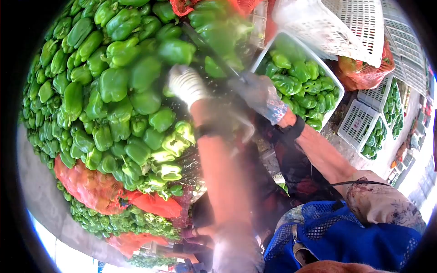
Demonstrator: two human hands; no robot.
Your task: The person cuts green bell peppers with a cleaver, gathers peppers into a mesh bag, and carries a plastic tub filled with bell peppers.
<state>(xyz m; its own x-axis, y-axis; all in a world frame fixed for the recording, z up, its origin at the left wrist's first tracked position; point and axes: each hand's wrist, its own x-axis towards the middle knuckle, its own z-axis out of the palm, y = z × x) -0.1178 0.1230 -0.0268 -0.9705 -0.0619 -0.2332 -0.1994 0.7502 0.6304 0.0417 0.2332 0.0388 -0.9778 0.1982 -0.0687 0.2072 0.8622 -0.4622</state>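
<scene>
Two gloved hands: right hand (259, 93), fingers clenched round a long blade (211, 51); left hand (187, 84), grip blurred, cannot tell; green peppers (114, 85) heaped left of left fingers.

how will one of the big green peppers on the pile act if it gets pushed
A big green pepper would probably feel slick, since its skin looks glossy. Its blocky, lobed shape suggests it may tumble unevenly rather than roll smoothly. Heaped against other peppers, it could set neighbours sliding.
</scene>
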